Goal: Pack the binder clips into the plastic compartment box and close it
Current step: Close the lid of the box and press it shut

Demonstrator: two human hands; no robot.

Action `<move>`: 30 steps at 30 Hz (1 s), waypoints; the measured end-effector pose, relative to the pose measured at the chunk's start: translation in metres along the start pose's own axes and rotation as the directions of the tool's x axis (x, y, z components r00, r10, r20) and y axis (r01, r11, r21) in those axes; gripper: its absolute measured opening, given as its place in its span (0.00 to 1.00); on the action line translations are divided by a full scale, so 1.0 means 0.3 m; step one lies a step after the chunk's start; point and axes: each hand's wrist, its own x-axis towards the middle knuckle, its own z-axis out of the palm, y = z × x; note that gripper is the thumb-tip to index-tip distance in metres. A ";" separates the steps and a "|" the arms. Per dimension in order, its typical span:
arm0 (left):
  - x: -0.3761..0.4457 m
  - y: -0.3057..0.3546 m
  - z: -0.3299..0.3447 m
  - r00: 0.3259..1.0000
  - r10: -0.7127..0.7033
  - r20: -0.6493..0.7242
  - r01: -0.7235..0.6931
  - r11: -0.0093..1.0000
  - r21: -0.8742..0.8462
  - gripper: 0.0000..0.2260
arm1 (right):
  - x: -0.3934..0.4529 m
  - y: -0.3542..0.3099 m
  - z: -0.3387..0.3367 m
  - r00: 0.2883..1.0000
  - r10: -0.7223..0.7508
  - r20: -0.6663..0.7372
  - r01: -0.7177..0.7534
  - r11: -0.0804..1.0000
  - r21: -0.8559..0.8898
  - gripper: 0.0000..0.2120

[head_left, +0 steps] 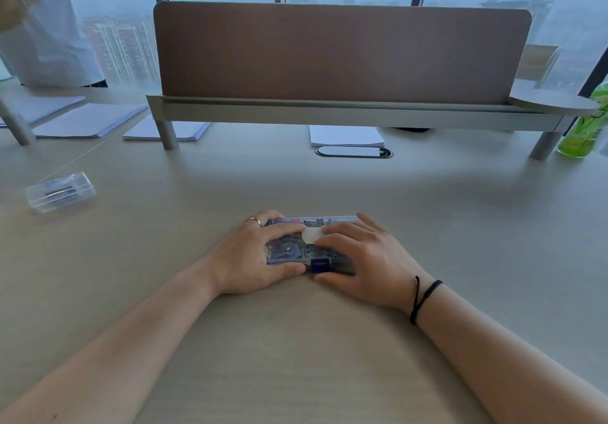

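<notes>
**Both hands pressing on the closed compartment box**

Now both hands are gripping the plastic compartment box [309, 246], which is lying flat on the desk [329, 341] just ahead of the person, lid down. The left hand [253, 256] is curling over the box's left half: its fingers are lying across the lid and pointing toward 3 o'clock, and its thumb is pressing against the near edge just left of the blue latch [319, 265]. A ring [255, 221] is showing on one finger at the far left corner. The right hand [365, 259] is mirroring it over the right half, fingers lying on the lid and pointing toward 9 o'clock, thumb running along the near edge to the right of the latch. The fingertips of the two hands are nearly meeting at a pale patch in the middle of the lid. Binder clips [283, 252] are showing dimly through the clear lid, in the left compartments.

Both forearms are coming in from 7 and 5 o'clock, resting on the desk; a black cord [422, 298] is circling the right wrist.

Farther out, at 10 o'clock, a small clear case [61, 192] is sitting on the desk. At 12 o'clock a brown divider panel [339, 51] is standing on a raised shelf, with paper stacks [345, 135] beneath it, and at 2 o'clock a green bottle [585, 124] is standing.
</notes>
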 end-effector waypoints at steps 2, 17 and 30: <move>0.001 -0.008 0.004 1.000 0.007 -0.003 -0.007 1.000 -0.009 0.36 | -0.003 -0.007 0.008 0.987 -0.116 -0.108 0.115 0.993 -0.017 0.15; 0.005 0.071 0.027 0.994 -0.056 -0.094 0.071 0.984 0.162 0.37 | -0.001 -0.036 0.014 0.974 -0.175 -0.147 0.175 0.985 -0.016 0.09; 0.005 0.149 0.030 0.987 -0.135 -0.084 0.149 0.971 0.189 0.34 | 0.006 -0.042 -0.009 0.978 -0.099 -0.184 0.119 0.988 0.100 0.05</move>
